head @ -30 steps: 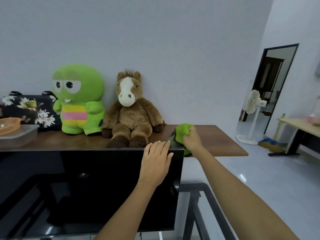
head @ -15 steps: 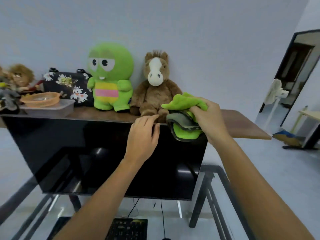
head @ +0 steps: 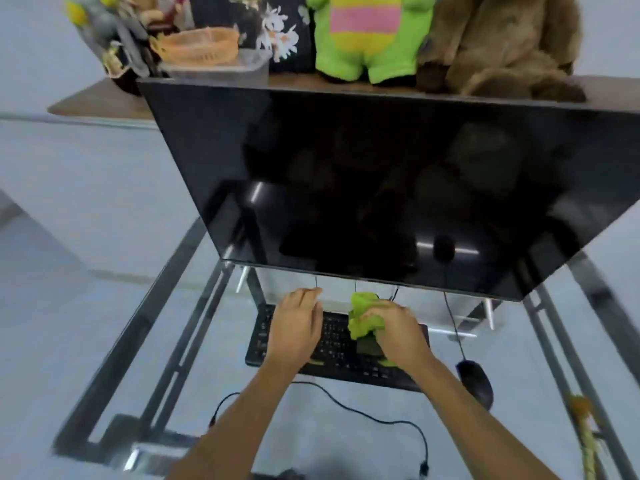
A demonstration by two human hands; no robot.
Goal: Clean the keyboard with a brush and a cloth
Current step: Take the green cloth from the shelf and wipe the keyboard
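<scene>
Keyboard [head: 332,348]: black, flat on the glass worktop [head: 104,341], just in front of the monitor's [head: 381,174] lower edge. Left hand [head: 296,325]: over the keyboard's left half, grip slack with fingers extended, holding nothing. Right hand [head: 398,332]: over the keyboard's right half, grip curled round a bunched green cloth [head: 363,317]. Mouse [head: 475,377]: near the keyboard's right end. Loose black cable [head: 363,415]: on the glass before the keyboard's front edge. Bare glass left of the keyboard.
</scene>
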